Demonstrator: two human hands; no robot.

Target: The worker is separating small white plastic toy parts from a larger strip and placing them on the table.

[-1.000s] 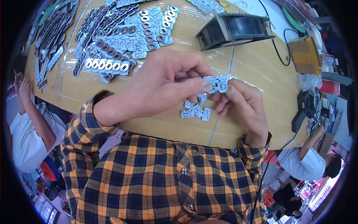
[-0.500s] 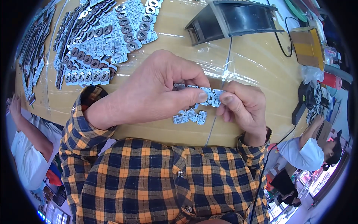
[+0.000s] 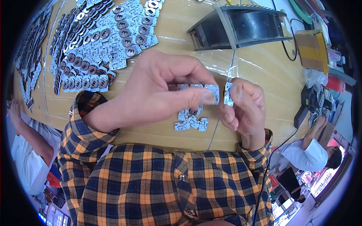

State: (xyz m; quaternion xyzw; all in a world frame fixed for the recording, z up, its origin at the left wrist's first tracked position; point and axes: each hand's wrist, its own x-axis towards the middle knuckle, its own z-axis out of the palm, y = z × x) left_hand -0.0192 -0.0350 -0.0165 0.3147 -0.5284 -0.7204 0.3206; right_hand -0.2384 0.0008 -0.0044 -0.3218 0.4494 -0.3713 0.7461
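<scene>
My left hand (image 3: 166,84) is closed on a strip of small white circuit boards (image 3: 212,93), its thumb lying across the front and part of the strip hidden behind the fingers. Just to the right, my right hand (image 3: 247,107) pinches a single small circuit board (image 3: 228,94) between thumb and forefinger, tilted and apart from the strip's end. Below the hands, several loose single boards (image 3: 194,121) lie on the table; one shows a round dark holder.
Many board strips with round coin-cell holders (image 3: 86,82) cover the table's (image 3: 169,135) far left, beside stacked dark strips (image 3: 36,49). A black curved fixture (image 3: 252,28) stands at the back. A cardboard box (image 3: 311,51) and cables are at right. Two people sit at the sides.
The end board has come off the strip and turned edge-on in my right hand. A gap now separates the hands. More loose boards show below them.
</scene>
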